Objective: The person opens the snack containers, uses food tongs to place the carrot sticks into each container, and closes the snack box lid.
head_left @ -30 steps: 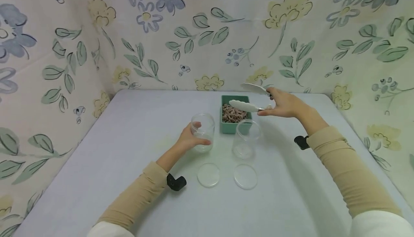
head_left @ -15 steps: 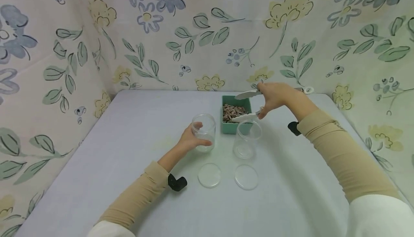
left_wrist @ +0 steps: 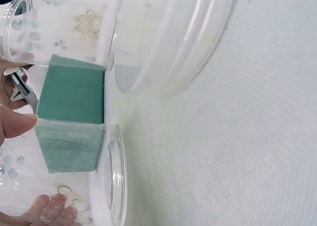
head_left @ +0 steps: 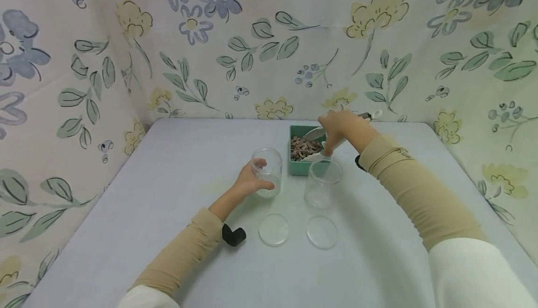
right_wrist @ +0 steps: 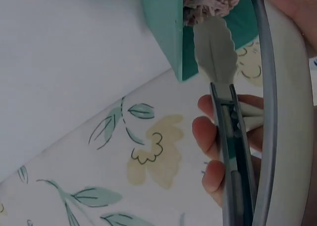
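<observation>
My left hand [head_left: 247, 182] holds a clear plastic jar [head_left: 273, 165] that stands upright and uncapped on the table. In the left wrist view, thumb and fingertips lie along the jar's wall. My right hand [head_left: 341, 128] grips a pair of tongs [right_wrist: 246, 151] with pale scalloped tips. The tongs' arms are spread, and their tips reach into a green rectangular box [head_left: 298, 168] holding brown shredded pieces [head_left: 303, 149] that look like meat. Whether anything is caught between the tips cannot be seen. Just in front of the box stands a second clear jar [head_left: 321, 191], open at the top.
Two clear round lids, a left lid [head_left: 274, 230] and a right lid [head_left: 322, 232], lie flat in front of the jars. Everything rests on a white table [head_left: 201, 154], with floral cloth [head_left: 235, 55] hanging behind and at the sides.
My right hand has moved left and lowered the tongs, from above the green box into the shredded pieces. My left hand keeps its hold on the jar in the same place.
</observation>
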Demonstrator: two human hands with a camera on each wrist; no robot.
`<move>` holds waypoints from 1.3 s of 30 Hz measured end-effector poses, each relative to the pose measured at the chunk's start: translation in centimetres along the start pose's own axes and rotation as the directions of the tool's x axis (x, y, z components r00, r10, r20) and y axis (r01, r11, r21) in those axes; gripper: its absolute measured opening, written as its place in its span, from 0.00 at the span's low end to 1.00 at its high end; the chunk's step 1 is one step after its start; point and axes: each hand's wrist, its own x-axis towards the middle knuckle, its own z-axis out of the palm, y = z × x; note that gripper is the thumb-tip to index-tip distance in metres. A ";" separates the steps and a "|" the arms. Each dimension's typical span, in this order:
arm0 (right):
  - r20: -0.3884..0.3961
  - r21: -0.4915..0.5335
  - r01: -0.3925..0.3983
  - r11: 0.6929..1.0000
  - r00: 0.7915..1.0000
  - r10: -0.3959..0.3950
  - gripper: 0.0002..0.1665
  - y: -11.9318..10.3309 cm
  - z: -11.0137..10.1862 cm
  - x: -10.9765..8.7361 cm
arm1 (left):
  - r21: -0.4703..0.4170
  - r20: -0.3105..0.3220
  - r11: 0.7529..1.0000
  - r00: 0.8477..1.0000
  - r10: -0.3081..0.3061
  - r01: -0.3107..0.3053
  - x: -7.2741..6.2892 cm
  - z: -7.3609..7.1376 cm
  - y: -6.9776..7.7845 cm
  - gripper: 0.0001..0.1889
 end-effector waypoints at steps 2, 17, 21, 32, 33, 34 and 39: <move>0.019 -0.003 -0.012 1.000 1.000 0.012 0.60 -0.1 0.4 0.2 | 0.002 0.004 1.000 1.000 -0.001 0.001 0.0 0.1 0.1 0.38; 0.009 0.008 -0.043 0.999 0.999 0.043 0.51 -0.4 1.5 0.8 | -0.001 -0.013 1.000 1.000 -0.002 0.002 0.0 0.2 0.5 0.38; -0.016 -0.008 -0.020 1.000 1.000 0.020 0.48 -0.4 2.0 0.9 | 0.003 -0.019 1.000 1.000 -0.011 0.011 0.0 0.3 0.4 0.38; -0.122 -0.061 0.058 0.996 0.990 -0.065 0.37 0.2 3.3 1.0 | -0.007 -0.009 1.000 1.000 -0.013 0.013 -0.2 0.3 0.2 0.38; -0.129 -0.064 0.062 0.996 0.989 -0.070 0.35 0.2 3.3 1.0 | -0.009 -0.008 1.000 1.000 -0.011 0.011 -0.2 0.3 0.2 0.38; -0.135 -0.067 0.065 0.996 0.988 -0.074 0.34 0.2 3.4 1.1 | -0.011 -0.009 1.000 1.000 -0.013 0.012 -0.1 0.4 0.2 0.38; -0.170 -0.091 0.079 0.993 0.981 -0.093 0.32 0.2 3.8 1.1 | -0.026 -0.009 0.999 1.000 -0.018 0.018 0.0 0.3 0.1 0.39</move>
